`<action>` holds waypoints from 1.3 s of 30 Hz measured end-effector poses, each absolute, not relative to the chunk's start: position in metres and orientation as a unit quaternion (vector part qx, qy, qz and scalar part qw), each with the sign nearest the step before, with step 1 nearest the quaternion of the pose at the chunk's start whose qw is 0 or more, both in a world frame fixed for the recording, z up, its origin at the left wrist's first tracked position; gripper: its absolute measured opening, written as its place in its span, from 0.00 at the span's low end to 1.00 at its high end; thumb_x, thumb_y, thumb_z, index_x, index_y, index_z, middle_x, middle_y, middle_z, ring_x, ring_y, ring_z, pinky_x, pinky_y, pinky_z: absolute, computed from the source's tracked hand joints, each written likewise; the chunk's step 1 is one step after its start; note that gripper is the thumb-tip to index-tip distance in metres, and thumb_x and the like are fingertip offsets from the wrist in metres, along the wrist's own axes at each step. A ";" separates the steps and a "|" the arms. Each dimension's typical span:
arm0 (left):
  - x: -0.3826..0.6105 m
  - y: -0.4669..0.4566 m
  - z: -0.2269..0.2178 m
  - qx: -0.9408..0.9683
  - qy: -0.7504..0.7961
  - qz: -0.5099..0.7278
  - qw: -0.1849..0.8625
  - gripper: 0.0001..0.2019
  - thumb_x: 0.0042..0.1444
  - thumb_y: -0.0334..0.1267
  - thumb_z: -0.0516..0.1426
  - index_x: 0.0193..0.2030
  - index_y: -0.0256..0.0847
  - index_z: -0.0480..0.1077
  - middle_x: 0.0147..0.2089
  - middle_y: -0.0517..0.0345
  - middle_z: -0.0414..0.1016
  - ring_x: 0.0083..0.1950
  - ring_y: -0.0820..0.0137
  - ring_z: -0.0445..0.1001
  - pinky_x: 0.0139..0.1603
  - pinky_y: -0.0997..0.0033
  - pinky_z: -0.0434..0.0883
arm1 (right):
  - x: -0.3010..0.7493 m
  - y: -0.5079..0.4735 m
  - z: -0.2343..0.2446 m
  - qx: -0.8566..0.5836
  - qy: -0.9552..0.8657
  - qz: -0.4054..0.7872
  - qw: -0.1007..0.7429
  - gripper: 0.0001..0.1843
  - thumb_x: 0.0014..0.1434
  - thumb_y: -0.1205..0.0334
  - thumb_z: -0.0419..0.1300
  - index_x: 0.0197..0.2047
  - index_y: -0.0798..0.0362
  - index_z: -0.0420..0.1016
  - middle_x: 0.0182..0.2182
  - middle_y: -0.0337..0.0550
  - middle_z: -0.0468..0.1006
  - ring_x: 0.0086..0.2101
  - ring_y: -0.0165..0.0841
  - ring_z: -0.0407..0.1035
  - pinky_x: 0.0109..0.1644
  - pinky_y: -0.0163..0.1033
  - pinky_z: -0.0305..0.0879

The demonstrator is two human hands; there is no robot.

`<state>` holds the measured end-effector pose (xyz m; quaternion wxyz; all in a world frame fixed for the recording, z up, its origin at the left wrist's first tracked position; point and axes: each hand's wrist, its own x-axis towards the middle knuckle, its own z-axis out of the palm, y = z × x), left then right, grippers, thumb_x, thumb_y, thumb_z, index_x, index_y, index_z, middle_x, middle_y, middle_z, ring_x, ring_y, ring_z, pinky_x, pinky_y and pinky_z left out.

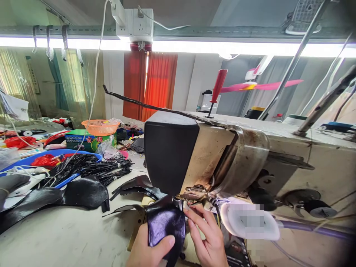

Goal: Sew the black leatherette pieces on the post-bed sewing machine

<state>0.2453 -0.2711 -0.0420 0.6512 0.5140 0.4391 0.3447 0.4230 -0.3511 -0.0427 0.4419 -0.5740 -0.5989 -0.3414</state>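
Note:
A glossy black leather piece (166, 218) lies under the head of an industrial sewing machine (171, 155), its far edge near the presser foot area. My left hand (150, 244) grips the piece from its left side, thumb flat on top and fingers hidden beneath. At the piece's right edge, my right hand (208, 235) has its bent fingertips pressed together close to the needle area. The needle and the exact stitching point are hidden by the machine head and my fingers. More black leather pieces (86, 194) lie to the left on the table.
A lit white lamp (247, 222) sits just right of my right hand. A red screwdriver (218, 87) stands upright on the machine. Bundled black strips (91, 167) spill from a blue basin (98, 157) at left. An orange basket (101, 127) rests on a green box (79, 139).

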 end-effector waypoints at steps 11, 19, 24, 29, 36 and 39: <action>0.250 -0.259 -0.023 0.506 0.326 0.310 0.736 0.20 0.39 0.40 0.69 0.41 0.36 0.78 0.39 0.48 0.81 0.44 0.57 0.78 0.48 0.63 0.74 | 0.423 -0.351 -0.042 -0.576 -0.598 -0.338 0.442 0.12 0.62 0.67 0.55 0.44 0.51 0.80 0.37 0.48 0.82 0.37 0.34 0.78 0.40 0.35 0.76; 0.255 -0.253 -0.018 0.513 0.284 0.284 0.759 0.23 0.40 0.42 0.69 0.44 0.35 0.78 0.42 0.47 0.81 0.47 0.56 0.77 0.53 0.60 0.71 | 0.424 -0.351 -0.041 -0.572 -0.601 -0.350 0.436 0.12 0.63 0.66 0.55 0.43 0.52 0.80 0.38 0.48 0.82 0.38 0.34 0.78 0.40 0.35 0.76; 0.260 -0.254 -0.015 0.484 0.261 0.296 0.781 0.22 0.40 0.41 0.68 0.43 0.35 0.77 0.43 0.47 0.81 0.47 0.57 0.77 0.53 0.60 0.70 | 0.422 -0.352 -0.042 -0.579 -0.600 -0.338 0.437 0.12 0.63 0.67 0.54 0.44 0.53 0.79 0.39 0.50 0.82 0.38 0.34 0.78 0.41 0.35 0.76; 0.263 -0.257 -0.011 0.485 0.263 0.305 0.776 0.21 0.41 0.41 0.68 0.43 0.34 0.77 0.41 0.47 0.81 0.47 0.57 0.77 0.53 0.60 0.70 | 0.421 -0.351 -0.041 -0.574 -0.596 -0.344 0.444 0.12 0.63 0.67 0.55 0.43 0.52 0.80 0.39 0.49 0.82 0.38 0.34 0.78 0.40 0.35 0.76; 0.268 -0.258 -0.013 0.490 0.298 0.325 0.752 0.21 0.43 0.41 0.67 0.44 0.34 0.77 0.43 0.46 0.81 0.47 0.56 0.77 0.53 0.57 0.70 | 0.422 -0.351 -0.041 -0.577 -0.600 -0.334 0.443 0.12 0.64 0.66 0.54 0.44 0.53 0.79 0.39 0.50 0.82 0.39 0.35 0.78 0.40 0.37 0.76; 0.270 -0.257 -0.016 0.482 0.304 0.325 0.755 0.23 0.42 0.42 0.68 0.45 0.34 0.76 0.43 0.45 0.81 0.47 0.55 0.77 0.54 0.55 0.70 | 0.422 -0.351 -0.040 -0.577 -0.600 -0.329 0.445 0.13 0.64 0.66 0.54 0.45 0.52 0.79 0.39 0.51 0.82 0.38 0.36 0.78 0.39 0.37 0.76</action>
